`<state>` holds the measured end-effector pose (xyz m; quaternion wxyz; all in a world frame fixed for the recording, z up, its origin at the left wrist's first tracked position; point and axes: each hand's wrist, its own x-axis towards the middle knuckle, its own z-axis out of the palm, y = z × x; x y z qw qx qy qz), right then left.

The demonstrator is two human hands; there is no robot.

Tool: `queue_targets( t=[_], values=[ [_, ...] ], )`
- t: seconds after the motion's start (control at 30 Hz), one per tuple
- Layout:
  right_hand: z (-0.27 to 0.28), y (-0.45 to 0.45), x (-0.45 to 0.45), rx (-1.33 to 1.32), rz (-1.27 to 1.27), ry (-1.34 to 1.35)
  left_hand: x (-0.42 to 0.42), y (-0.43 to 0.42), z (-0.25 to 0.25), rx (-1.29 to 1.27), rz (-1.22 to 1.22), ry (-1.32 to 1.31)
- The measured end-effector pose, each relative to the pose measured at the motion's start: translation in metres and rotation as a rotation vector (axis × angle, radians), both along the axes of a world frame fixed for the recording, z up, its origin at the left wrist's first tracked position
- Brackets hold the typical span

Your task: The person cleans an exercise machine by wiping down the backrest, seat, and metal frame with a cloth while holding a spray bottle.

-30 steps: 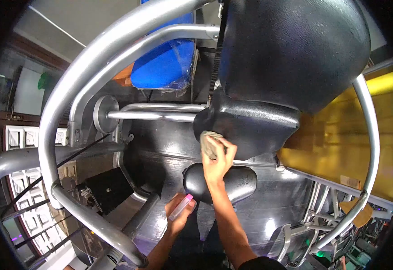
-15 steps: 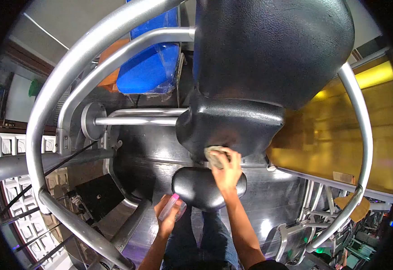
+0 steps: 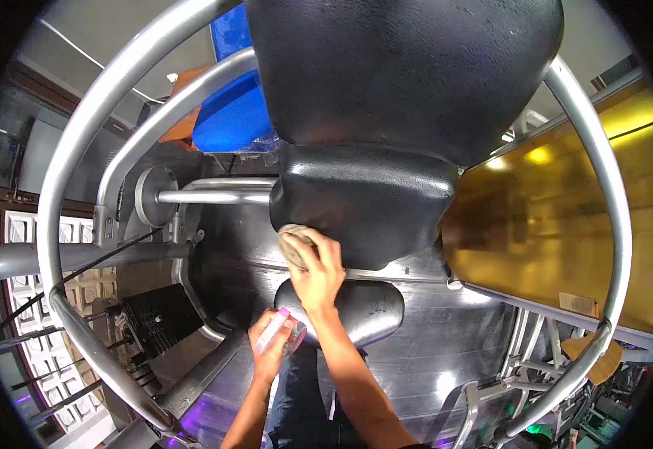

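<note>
My right hand point(image 3: 317, 273) is closed around a wadded greyish cloth point(image 3: 290, 238) and presses it to the front left edge of the black padded seat point(image 3: 364, 213). Above the seat rises its wide black backrest point(image 3: 409, 82). Lower down, my left hand point(image 3: 272, 343) grips a small clear bottle with a pink top point(image 3: 281, 323); part of the bottle is hidden by the fingers. A smaller black pad point(image 3: 367, 310) lies between my arms and the seat, with my right forearm crossing in front of it.
Curved silver tubes point(image 3: 60, 187) of the machine frame surround the seat on both sides. Behind to the left stands a blue chair point(image 3: 233, 116). A yellow reflective panel point(image 3: 551, 217) is at the right. Dark weight plates point(image 3: 163, 318) sit lower left.
My right hand has moved the cloth leftward along the seat's front to its left corner. My left hand, with the bottle, has shifted slightly. The head view has also shifted.
</note>
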<state>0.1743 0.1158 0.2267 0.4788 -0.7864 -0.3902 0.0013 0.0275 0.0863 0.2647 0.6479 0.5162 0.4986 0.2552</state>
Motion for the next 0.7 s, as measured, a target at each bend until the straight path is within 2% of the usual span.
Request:
queue_targets(
  t=[0.17,0.27,0.5,0.6,0.7],
  values=[
    [-0.010,-0.030,0.025,-0.078,0.078,0.020,0.006,-0.010,-0.008,0.066,-0.057,0.012],
    [-0.007,-0.060,0.057,-0.025,-0.046,-0.044,0.011,-0.016,-0.006,0.061,-0.067,0.024],
    [0.002,-0.097,0.100,0.192,-0.427,0.098,0.028,-0.028,-0.012,0.018,-0.073,-0.016],
    [0.009,-0.082,0.092,0.257,-0.426,0.144,0.039,-0.032,-0.010,0.006,-0.054,-0.032],
    [0.011,-0.069,0.079,0.199,-0.248,0.047,0.049,-0.032,-0.008,0.008,-0.041,0.016]
  ],
)
